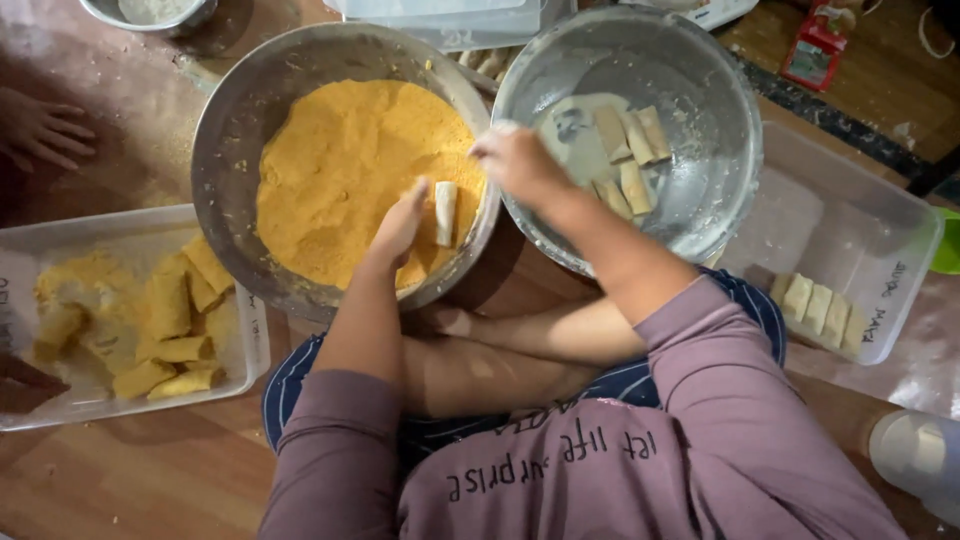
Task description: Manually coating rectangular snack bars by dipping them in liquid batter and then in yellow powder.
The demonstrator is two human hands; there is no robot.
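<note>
Head view, the only one I have, looks straight down on a wooden floor set with bowls and trays. My left hand [400, 225] sits at centre frame, fingers flat and loosely open, touching a pale roll [445, 213] that lies on the orange crumbs inside the left metal bowl [225, 150]; it grips nothing. My right hand [518, 160] hovers over the rim of the right metal bowl [720, 90], fingers curled and coated in pale batter; I cannot tell whether it holds anything. Several battered rolls [628, 160] lie in that bowl's thin puddle.

To coat well, I judge the flat left hand should push the roll over through the crumbs so every side gets covered, keeping the wet right hand out of the dry bowl.

Coated pieces [165, 320] fill the clear tray at lower left; plain rolls [815, 308] sit in the clear tray at right. Another person's hand [40, 130] rests at the left edge, cut off at the wrist. Objects along the top edge are cropped and hard to identify.
</note>
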